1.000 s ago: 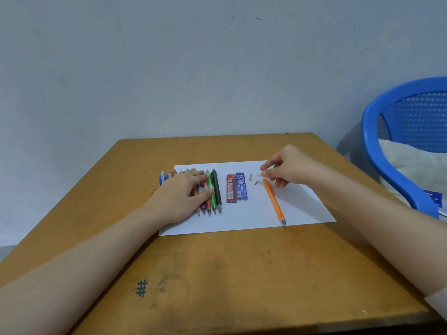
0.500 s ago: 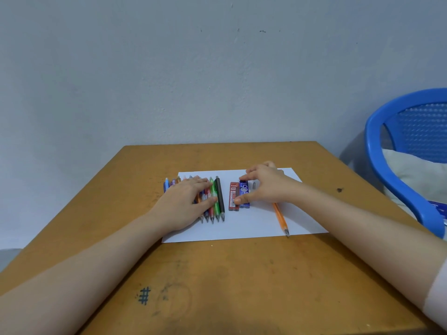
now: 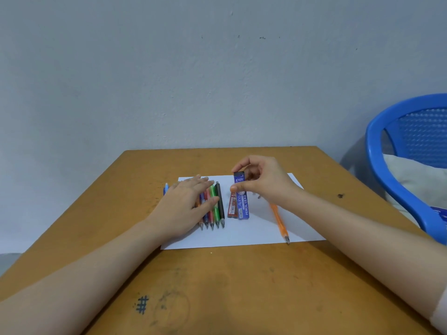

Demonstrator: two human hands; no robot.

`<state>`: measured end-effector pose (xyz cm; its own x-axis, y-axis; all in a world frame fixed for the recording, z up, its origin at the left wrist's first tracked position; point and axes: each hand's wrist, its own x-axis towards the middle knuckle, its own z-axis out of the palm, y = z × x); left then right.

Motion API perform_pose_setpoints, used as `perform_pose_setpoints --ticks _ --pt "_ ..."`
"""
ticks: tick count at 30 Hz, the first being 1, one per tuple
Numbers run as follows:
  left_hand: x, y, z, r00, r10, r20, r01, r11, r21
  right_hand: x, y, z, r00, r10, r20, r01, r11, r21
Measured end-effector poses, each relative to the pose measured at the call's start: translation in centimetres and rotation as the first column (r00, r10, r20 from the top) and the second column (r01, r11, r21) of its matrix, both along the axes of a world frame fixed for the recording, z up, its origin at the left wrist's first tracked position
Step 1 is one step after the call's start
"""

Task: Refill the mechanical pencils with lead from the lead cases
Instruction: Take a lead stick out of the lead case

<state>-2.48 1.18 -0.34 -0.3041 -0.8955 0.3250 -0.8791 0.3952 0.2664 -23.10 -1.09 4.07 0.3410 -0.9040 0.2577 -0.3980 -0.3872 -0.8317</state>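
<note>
The blue lead case (image 3: 242,201) is in the right hand (image 3: 266,180), pinched at its far end between thumb and forefinger. Its near end is low over the sheet of white paper (image 3: 242,234), right beside the red lead case (image 3: 232,207), which lies flat. Whether that near end touches the paper I cannot tell. Gripping the case by its top end probably suits what follows, since the cap can be opened from there and the body tipped to let lead slide out.

The left hand (image 3: 186,204) lies flat with straight fingers across the row of mechanical pencils (image 3: 219,210), gripping nothing. This is likely just to keep the round barrels from rolling and the tips lined up. One blue pencil (image 3: 166,187) shows beyond the hand on its far-left side.

An orange mechanical pencil (image 3: 279,221) lies apart from the row, to the right on the paper with its tip toward the person. It seems to be the one set out for filling. A couple of small grey bits (image 3: 259,196) lie near its far end, under the right wrist. They may be its cap or eraser, but they are too small to tell.

Everything sits on a worn wooden table (image 3: 217,286), with a blue plastic chair (image 3: 377,170) holding a pale cushion (image 3: 416,182) to the right. Nothing blocks the lead case, though those loose bits could get knocked by the wrist.
</note>
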Motion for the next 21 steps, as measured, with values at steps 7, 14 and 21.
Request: perform_pose_setpoints --ticks 7,14,21 --pt "-1.2 2.6 1.7 0.953 -0.189 -0.237 0.134 0.964 -0.230 0.2 2.6 0.1 0.912 -0.063 0.406 0.053 0.998 0.034" --pt "-2.0 3.0 1.6 0.964 -0.204 -0.169 0.120 0.904 -0.410 0.0 3.5 0.4 0.731 -0.139 0.668 -0.015 0.975 0.220" --pt "-1.3 2.5 1.9 0.967 -0.188 -0.174 0.091 0.886 -0.454 -0.5 2.4 -0.2 0.743 -0.076 0.665 -0.119 0.963 0.242"
